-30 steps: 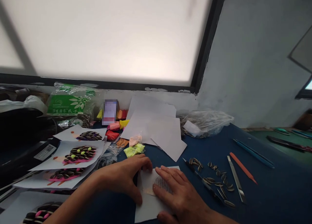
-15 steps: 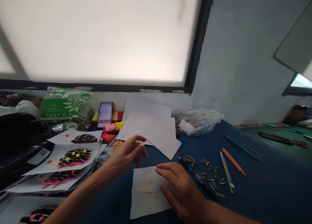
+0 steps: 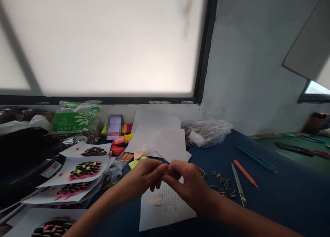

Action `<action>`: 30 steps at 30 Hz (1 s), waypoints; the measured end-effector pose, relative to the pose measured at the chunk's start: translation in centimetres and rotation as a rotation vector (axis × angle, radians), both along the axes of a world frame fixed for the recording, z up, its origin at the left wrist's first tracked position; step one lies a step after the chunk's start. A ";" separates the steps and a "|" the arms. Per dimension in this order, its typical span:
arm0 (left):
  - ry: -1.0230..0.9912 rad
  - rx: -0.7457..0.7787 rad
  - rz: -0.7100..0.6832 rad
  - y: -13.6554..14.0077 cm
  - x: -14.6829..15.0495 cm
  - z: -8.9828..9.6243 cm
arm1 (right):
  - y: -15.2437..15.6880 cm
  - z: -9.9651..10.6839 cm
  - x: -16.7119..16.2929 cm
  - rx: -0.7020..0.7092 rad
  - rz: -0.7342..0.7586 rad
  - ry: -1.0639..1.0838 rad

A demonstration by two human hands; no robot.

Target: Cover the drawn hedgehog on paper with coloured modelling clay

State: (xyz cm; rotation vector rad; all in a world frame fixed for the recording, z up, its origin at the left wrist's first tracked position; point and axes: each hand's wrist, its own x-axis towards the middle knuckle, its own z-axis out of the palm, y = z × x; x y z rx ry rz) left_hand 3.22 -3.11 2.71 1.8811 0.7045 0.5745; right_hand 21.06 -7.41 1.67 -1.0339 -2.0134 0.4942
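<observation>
My left hand (image 3: 146,175) and my right hand (image 3: 187,182) meet fingertip to fingertip above a white sheet (image 3: 149,221). Both are closed in a pinch; whatever lies between the fingertips is too small or hidden to make out. On the sheet is a pencil-drawn hedgehog (image 3: 170,196), its body filled with short strokes and its face covered in peach-coloured clay (image 3: 156,200). My right hand hides part of the drawing. Sunflower seeds (image 3: 227,184) lie loose to the right of that hand.
Finished hedgehog pictures (image 3: 85,168) are stacked at left. Behind are clay packets (image 3: 119,140), blank paper (image 3: 165,140), a green seed bag (image 3: 74,118) and a clear plastic bag (image 3: 210,132). At right lie a metal tool (image 3: 239,185), an orange tool (image 3: 246,174) and blue tweezers (image 3: 256,159).
My hands have come together. The right hand has lifted off the sheet and its fingers have closed; the left has moved right and its fingers have drawn in. The view has tilted slightly.
</observation>
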 end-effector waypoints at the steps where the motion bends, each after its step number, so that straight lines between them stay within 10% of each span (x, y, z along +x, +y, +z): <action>1: -0.006 0.000 -0.001 0.2 -0.2 0.1 | 0.3 0.2 -0.1 0.000 0.002 -0.006; 4: 0.046 0.022 0.053 1.4 -1.4 0.3 | 1.5 1.2 -0.4 0.050 0.011 -0.046; 8: 0.419 0.456 0.556 4.0 -4.1 0.0 | 3.1 2.8 -0.6 0.079 -0.045 -0.089; 18: 0.701 0.570 0.580 5.0 -3.5 -1.7 | 5.9 5.2 -3.4 0.061 -0.058 -0.023; 30: 0.374 0.410 0.750 8.6 -3.2 -4.5 | 8.0 -1.1 -2.7 -0.110 -0.193 0.075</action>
